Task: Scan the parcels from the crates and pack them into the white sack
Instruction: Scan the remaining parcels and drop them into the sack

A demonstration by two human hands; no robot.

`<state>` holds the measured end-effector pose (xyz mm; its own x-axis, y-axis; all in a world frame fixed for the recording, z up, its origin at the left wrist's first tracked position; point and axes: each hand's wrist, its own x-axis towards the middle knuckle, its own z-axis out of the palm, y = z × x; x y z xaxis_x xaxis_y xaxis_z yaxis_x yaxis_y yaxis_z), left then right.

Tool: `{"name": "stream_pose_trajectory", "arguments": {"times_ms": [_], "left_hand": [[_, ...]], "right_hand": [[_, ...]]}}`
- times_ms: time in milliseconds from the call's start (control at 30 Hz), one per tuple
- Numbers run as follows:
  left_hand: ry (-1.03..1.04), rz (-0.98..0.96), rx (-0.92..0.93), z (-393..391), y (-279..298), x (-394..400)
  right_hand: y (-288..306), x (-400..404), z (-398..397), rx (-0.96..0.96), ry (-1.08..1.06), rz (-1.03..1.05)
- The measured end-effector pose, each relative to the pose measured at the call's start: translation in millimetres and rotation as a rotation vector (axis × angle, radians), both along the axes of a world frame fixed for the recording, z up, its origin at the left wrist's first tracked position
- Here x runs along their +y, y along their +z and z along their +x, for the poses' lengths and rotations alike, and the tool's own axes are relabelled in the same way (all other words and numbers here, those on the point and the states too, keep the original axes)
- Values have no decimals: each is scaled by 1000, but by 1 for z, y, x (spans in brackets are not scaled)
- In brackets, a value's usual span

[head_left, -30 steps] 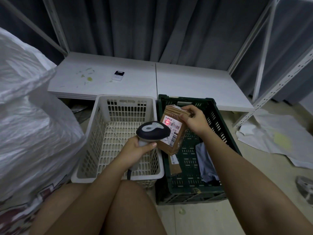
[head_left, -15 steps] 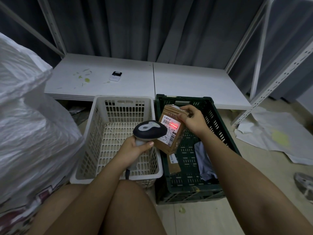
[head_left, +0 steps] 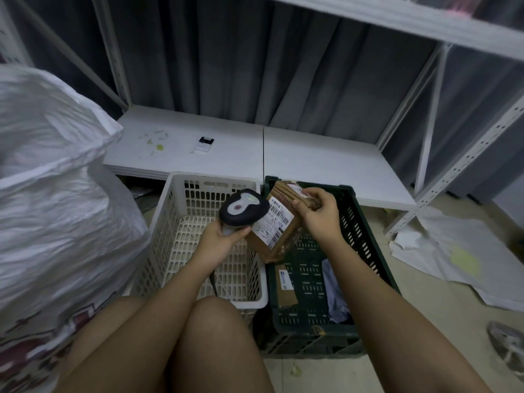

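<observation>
My right hand [head_left: 319, 215] grips the top of a brown cardboard parcel [head_left: 273, 239] with a white barcode label, held tilted over the gap between the two crates. My left hand [head_left: 219, 241] grips the handle of a black and grey barcode scanner [head_left: 243, 207], whose head sits just left of the label. No red light shows on the label. The green crate [head_left: 365, 236] holds a small brown parcel [head_left: 286, 287] and a grey-blue soft parcel [head_left: 334, 290]. The white crate [head_left: 175, 222] shows only its slotted floor. The big white sack [head_left: 56, 199] bulges at the left.
A low white shelf board [head_left: 326, 163] runs behind the crates, with a small black and white device [head_left: 204, 143] on it. Grey metal rack posts [head_left: 459, 163] rise at right. Crumpled white paper [head_left: 459, 256] lies on the floor to the right. My bare knees fill the bottom centre.
The red scan light on the label has gone out. The camera has tilted up, so a higher shelf now shows. My right hand has shifted its grip on the parcel's top edge.
</observation>
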<state>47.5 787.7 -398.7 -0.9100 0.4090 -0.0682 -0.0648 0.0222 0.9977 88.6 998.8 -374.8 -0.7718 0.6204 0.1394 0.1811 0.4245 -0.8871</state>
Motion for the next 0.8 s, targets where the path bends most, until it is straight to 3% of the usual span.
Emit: {"name": "stream_pose_trajectory", "arguments": {"times_ms": [333, 600, 800], "left_hand": [[187, -5, 258, 11, 115, -80], [403, -32, 433, 62, 176, -197], [570, -65, 502, 92, 212, -293]], "right_hand": [[111, -81, 13, 263, 60, 31], [213, -193, 23, 503, 240, 70], [251, -291, 10, 587, 388, 84]]}}
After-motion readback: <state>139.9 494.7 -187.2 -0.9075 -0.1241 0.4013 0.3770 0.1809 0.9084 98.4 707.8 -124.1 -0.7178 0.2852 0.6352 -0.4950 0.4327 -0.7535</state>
